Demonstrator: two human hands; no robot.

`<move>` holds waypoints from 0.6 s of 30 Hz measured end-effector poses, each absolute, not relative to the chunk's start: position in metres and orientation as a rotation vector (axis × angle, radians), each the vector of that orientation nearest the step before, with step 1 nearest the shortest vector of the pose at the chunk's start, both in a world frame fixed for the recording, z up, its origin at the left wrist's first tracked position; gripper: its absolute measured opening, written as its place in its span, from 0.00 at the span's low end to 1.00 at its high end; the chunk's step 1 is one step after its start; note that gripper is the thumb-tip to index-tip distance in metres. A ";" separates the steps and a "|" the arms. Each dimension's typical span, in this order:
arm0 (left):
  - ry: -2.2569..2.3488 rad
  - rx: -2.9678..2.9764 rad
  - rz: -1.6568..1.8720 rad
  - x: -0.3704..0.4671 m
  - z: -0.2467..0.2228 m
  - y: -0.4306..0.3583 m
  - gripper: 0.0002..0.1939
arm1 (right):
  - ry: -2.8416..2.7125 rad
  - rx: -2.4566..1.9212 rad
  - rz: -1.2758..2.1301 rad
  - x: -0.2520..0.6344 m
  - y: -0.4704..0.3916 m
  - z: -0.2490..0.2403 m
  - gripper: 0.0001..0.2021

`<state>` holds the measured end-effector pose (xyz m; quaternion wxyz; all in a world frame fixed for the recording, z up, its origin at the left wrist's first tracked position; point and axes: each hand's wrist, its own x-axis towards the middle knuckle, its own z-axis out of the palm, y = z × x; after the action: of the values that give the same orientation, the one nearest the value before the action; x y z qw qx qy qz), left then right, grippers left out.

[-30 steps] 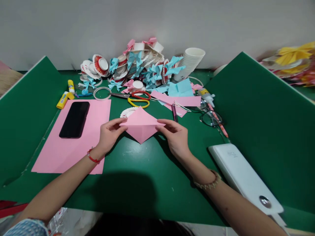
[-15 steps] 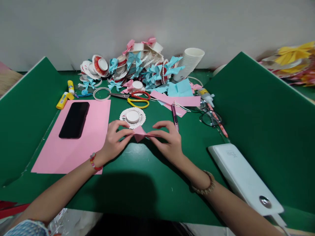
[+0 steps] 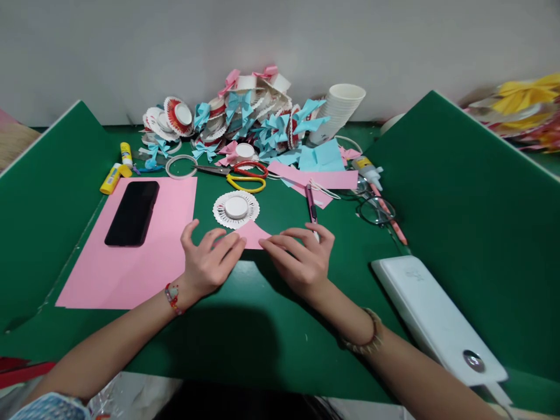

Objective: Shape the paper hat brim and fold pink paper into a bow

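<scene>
L hand (image 3: pixel 207 265) & R hand (image 3: pixel 304 265) pinch folded pink paper (image 3: pixel 251 235), other fingers loosely spread; uneven pull could skew crease; far corner may snag round white scalloped-paper disc (image 3: pixel 222 217)

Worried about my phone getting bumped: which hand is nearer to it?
Left: the left hand is right of the phone; the right hand is farther right, past the left.

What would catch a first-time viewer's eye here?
Probably the heap of paper rosettes with blue and pink bows against the back wall. Next, the pink folded paper between the left hand and right hand at center, then the black phone on pink sheets at left.
</scene>
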<state>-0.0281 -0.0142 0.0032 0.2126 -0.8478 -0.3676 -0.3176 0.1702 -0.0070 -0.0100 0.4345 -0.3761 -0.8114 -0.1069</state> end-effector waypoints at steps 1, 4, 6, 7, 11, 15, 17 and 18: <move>-1.006 -2.386 -0.860 -0.026 0.002 -0.016 0.12 | -2.050 -0.917 -0.264 0.169 -0.007 -0.010 0.12; -0.968 -2.487 -0.821 -0.021 0.002 -0.019 0.13 | -2.166 -0.800 -0.279 0.168 -0.006 -0.010 0.11; -0.972 -2.551 -0.833 -0.018 0.003 -0.019 0.13 | -2.231 -0.747 -0.302 0.168 -0.004 -0.009 0.10; -0.979 -2.585 -0.851 -0.017 0.004 -0.018 0.13 | -2.256 -0.736 -0.311 0.168 -0.004 -0.008 0.10; -0.901 -2.620 -0.871 -0.020 0.007 -0.011 0.11 | -2.275 -0.730 -0.337 0.167 -0.005 -0.005 0.09; -0.740 -2.665 -0.863 -0.031 0.006 0.000 0.10 | -2.223 -0.753 -0.392 0.167 -0.005 -0.003 0.06; -0.718 -2.692 -0.876 -0.039 0.005 0.006 0.10 | -2.211 -0.766 -0.405 0.168 -0.004 -0.003 0.05; -0.702 -2.692 -0.871 -0.042 0.004 0.009 0.10 | -2.204 -0.771 -0.408 0.168 -0.004 -0.003 0.05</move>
<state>-0.0420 0.0088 0.0043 0.1130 -0.9175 -0.2393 -0.2969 0.1680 -0.0038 -0.0025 0.3760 -0.3014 -0.8616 -0.1596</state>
